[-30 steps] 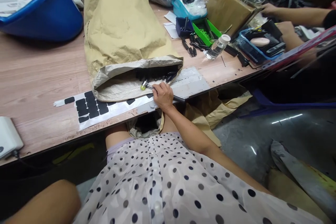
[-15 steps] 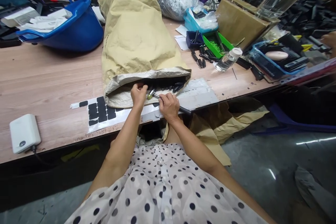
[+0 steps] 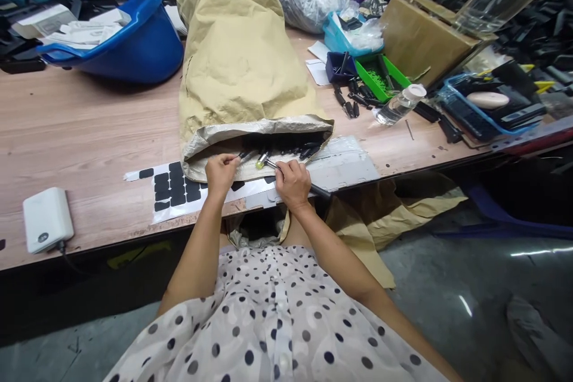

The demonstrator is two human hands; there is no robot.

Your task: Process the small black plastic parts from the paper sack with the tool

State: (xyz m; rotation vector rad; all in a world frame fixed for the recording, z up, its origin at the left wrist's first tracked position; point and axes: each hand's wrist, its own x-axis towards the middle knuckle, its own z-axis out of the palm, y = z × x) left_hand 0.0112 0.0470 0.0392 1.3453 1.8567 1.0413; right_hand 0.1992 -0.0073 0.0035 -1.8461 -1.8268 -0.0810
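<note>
The little hammer lies low and slanted across the sack's lip. Its yellow-green head points to ten o'clock, its metal neck runs under my right hand, and its black grip end sticks out at four o'clock. My fingers are wrapped round the shaft. At nine o'clock from the head, my left hand pinches a slim black piece, whose tip reaches almost to the head. The brown paper sack lies flat, closed end at twelve o'clock, grey-lined mouth gaping at six. Loose black parts lie piled in the mouth, at two o'clock from the hammer's head.
</note>
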